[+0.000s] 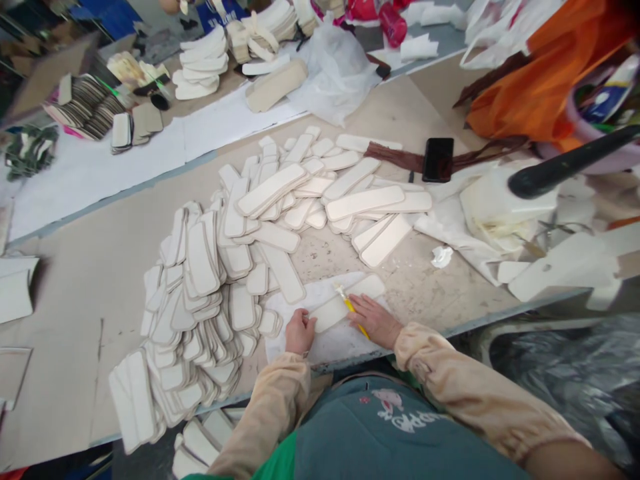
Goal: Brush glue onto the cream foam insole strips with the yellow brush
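A long, flat off-white strip (327,315) with rounded ends lies slantwise on a white sheet (320,348) at the table's front edge. My left hand (301,332) is closed at the strip's left end, thumb and fingers gripping its edge. In my right hand (374,320) is a small brush (349,305) with a yellow handle and pale bristles, its tip over the strip. The fingers of that hand lie over the handle and partly cover the strip. Heaped strips (203,260) of the same kind stand close to the left of my left hand.
More strips (320,180) lie scattered behind. A phone (438,160) rests at the back right, near a white container (505,207) with a black handle-like bar (570,163) above it. Crumpled white scrap (442,257) sits right of the sheet. An orange bag (535,80) stands farther right.
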`<state>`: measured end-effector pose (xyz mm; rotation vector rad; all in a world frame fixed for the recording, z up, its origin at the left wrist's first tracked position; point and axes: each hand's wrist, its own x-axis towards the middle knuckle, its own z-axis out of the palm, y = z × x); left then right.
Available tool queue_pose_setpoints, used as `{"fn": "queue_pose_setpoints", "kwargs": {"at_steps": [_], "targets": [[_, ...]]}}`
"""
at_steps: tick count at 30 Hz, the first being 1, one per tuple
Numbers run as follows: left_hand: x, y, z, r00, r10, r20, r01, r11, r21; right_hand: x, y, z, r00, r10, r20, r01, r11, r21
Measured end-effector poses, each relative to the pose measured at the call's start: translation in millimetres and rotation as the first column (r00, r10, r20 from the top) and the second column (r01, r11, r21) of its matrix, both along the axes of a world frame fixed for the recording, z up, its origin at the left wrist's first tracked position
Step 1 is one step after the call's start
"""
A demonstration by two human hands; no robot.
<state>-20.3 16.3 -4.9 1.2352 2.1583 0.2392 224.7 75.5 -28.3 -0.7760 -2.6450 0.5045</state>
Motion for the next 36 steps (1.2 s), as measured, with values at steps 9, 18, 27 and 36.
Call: {"fn": "queue_pose_setpoints", "kwargs": {"at_steps": [9,18,27,36], "targets": [[1,1,4.1,0.999,-0.046,-0.022,0.046,0.999,-0.02,51,15,2.7,0.977,-0.208,0.041,0.207,0.978,0.024],[-2,8,3.6,0.99,-0.119,-0.072,0.112,0.989,-0.097,146,25,81.8,0.419,-0.827,-0.375,0.674,0.561,-0.481],[0,15,7.6,0.955,-0.204,-0.214,0.186,0.977,-0.105,239,81,84.0,-0.297,-0.915,-0.274,0.319,0.176,-0.931],[6,12,12.8,0.988,-0.002,-0.153,-0.012,0.996,-0.089,237,109,59.2,-0.142,-0.964,-0.227,0.476,0.134,-0.869]]}}
